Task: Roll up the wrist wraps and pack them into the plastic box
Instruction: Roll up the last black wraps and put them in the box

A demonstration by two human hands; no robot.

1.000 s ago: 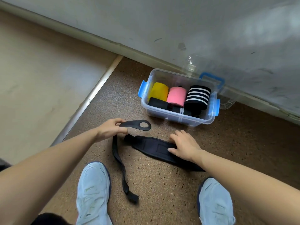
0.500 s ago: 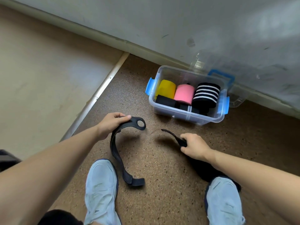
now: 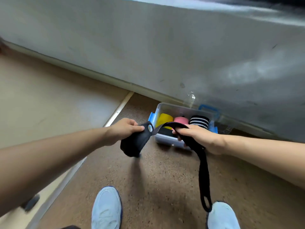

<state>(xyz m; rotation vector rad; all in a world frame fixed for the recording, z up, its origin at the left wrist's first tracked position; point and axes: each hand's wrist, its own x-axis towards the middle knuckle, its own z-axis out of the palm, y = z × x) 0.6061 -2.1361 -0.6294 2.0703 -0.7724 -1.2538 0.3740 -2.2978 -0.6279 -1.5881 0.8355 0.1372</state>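
Observation:
A black wrist wrap [image 3: 202, 164] hangs in the air between both hands, off the floor. My left hand [image 3: 123, 130] grips its wide padded end by the part with the round hole. My right hand [image 3: 198, 138] holds the narrower strap, whose looped tail dangles down toward my right shoe. Behind the hands stands the clear plastic box [image 3: 166, 139] with blue latches. Inside it are a yellow roll [image 3: 164, 119], a pink roll [image 3: 180, 120] and a black-and-white striped roll [image 3: 198, 121].
The box stands on brown speckled floor close to a grey wall [image 3: 148, 47]. Its clear lid [image 3: 224, 124] leans behind it at the right. A pale floor strip [image 3: 118, 109] divides the brown floor from beige floor at the left. My two white shoes [image 3: 107, 209] are at the bottom.
Both hands have lifted the black wrap off the floor and moved closer together in front of the box. The strap's tail now hangs at the right instead of the left.

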